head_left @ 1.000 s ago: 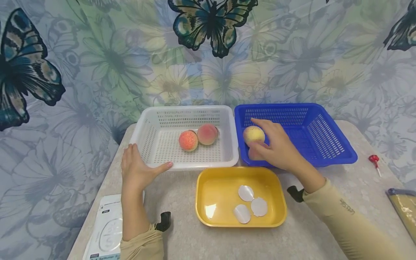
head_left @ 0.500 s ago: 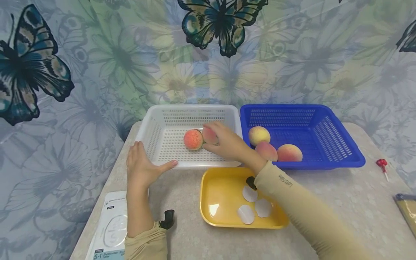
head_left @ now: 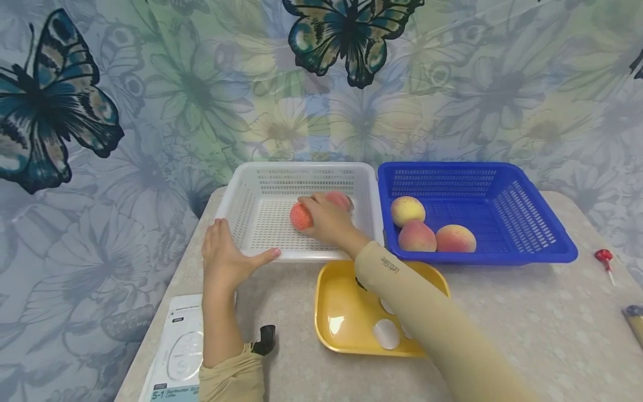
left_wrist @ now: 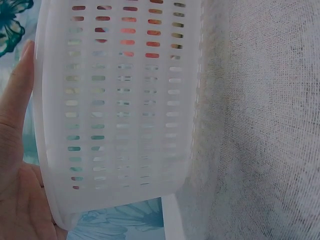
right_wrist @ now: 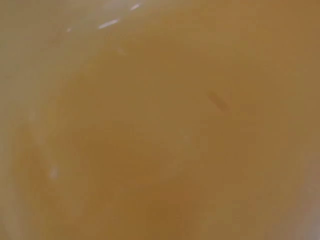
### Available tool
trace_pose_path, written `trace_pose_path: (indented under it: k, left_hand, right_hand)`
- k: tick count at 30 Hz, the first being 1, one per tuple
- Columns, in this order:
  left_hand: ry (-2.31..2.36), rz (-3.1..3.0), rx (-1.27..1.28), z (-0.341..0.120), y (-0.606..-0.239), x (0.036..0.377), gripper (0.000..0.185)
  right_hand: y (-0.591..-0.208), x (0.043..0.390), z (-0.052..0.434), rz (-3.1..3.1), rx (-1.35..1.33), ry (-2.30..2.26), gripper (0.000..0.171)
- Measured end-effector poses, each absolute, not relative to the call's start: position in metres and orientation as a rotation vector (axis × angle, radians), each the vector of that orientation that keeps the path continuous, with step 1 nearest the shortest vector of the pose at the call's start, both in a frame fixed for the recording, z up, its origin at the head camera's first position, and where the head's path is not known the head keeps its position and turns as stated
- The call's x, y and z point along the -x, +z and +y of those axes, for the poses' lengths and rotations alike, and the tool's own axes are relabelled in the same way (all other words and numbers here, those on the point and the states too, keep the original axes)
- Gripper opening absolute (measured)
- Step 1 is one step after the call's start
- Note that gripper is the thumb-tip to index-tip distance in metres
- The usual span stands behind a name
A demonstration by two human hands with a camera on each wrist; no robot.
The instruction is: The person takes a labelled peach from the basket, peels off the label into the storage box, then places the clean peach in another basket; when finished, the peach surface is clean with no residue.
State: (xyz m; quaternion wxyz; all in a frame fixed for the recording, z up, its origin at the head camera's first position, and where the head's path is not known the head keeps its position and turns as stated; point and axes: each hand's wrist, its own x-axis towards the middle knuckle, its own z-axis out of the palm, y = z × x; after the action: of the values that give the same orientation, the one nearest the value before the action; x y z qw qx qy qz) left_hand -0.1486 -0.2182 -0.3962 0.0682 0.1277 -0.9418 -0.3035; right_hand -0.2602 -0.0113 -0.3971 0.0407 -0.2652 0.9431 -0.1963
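On the speckled table (head_left: 502, 312), the white perforated plastic basket (head_left: 261, 184) is braced by the flat left hand (head_left: 223, 259). Inside it, the right hand (head_left: 326, 223) cups an orange-red peach (head_left: 298, 216); a loose hold could let it roll.

We seem to be in a home: a speckled table (head_left: 502, 335) against a butterfly-print curtain (head_left: 201, 84) backdrop.

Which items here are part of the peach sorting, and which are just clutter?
In use: right hand on the peaches in the white basket; left hand at its corner; blue basket with three peaches.

Lying about: yellow tray with white discs, white packet, red-headed tool.
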Motion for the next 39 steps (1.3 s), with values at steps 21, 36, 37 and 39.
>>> trace_pose_path:
  k: [21, 36, 37, 39]
  left_hand:
    - [-0.913, -2.847, -0.387, -0.217, -0.394, 0.148, 0.137]
    - [-0.908, -2.844, -0.380, -0.218, -0.397, 0.151, 0.137]
    - [-0.906, -2.843, -0.379, -0.218, -0.397, 0.151, 0.137]
    - [-0.906, -2.843, -0.379, -0.219, -0.398, 0.151, 0.137]
  right_hand:
    - [-0.407, 0.262, -0.017, 2.870, 0.889, -0.527, 0.049]
    - [-0.405, 0.264, -0.025, 2.883, 0.754, -0.560, 0.062]
    - [-0.405, 0.264, -0.025, 2.883, 0.759, -0.535, 0.064]
    - [-0.406, 0.264, -0.025, 2.864, 0.761, -0.538, 0.064]
